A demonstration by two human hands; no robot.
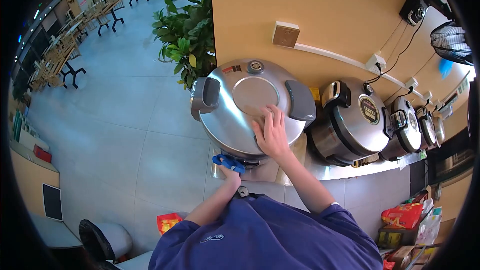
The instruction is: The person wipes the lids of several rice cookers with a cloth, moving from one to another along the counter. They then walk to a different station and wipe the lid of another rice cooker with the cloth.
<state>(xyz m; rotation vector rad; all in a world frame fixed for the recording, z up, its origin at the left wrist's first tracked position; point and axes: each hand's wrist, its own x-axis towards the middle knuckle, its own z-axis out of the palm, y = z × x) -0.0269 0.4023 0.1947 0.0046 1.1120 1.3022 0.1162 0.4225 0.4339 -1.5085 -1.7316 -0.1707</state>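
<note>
Directly in front of me stands a large silver rice cooker [225,120] with grey handles on both sides of its closed lid. My right hand [272,134] lies on the lid, fingers stretched out over the edge of the round centre plate, holding nothing. Lower down, at the cooker's front, my left hand [231,174] grips a blue cloth [228,162]. The cloth is at the lower front of the cooker body; its contact with the surface is partly hidden.
More rice cookers [357,120] stand in a row to the right along the wall, with power cords and sockets [375,63] above. A leafy plant [187,35] is behind left. Chairs on tables [65,55] fill the far left. Bags [402,215] and boxes sit at lower right.
</note>
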